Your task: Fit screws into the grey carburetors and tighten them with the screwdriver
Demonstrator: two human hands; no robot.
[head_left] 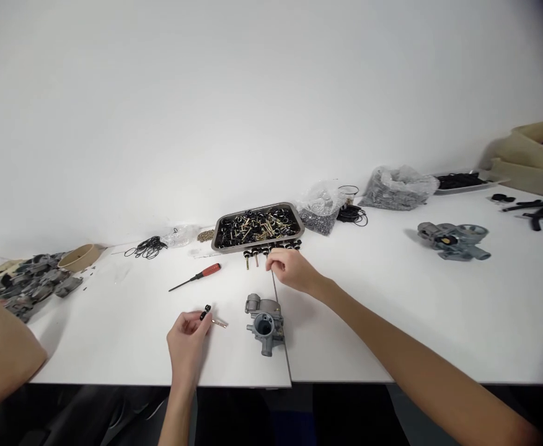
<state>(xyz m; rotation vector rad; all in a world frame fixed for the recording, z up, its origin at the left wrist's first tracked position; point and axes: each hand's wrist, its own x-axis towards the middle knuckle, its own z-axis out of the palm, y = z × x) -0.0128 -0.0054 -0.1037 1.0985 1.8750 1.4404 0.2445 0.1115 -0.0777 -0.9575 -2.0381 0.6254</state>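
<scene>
My left hand (186, 337) is closed, pinching a brass-coloured screw with a black head (214, 319) just above the table. A grey metal carburetor (266, 325) stands on the table to the right of that hand, its round bore facing me. My right hand (288, 267) reaches to a row of similar black-headed screws (247, 256) laid along the front of a tray. Its fingers are pinched together, and whatever lies between them is hidden. Behind it, the dark tray (258, 248) holds a heap of the same screws.
A red-handled screwdriver (206, 271) lies left of centre. Another carburetor (457, 240) sits to the right. Plastic bags of small parts (399, 188) and black rings (149, 247) line the wall. Grey castings (39, 282) are piled at left, near another person's arm (2, 347).
</scene>
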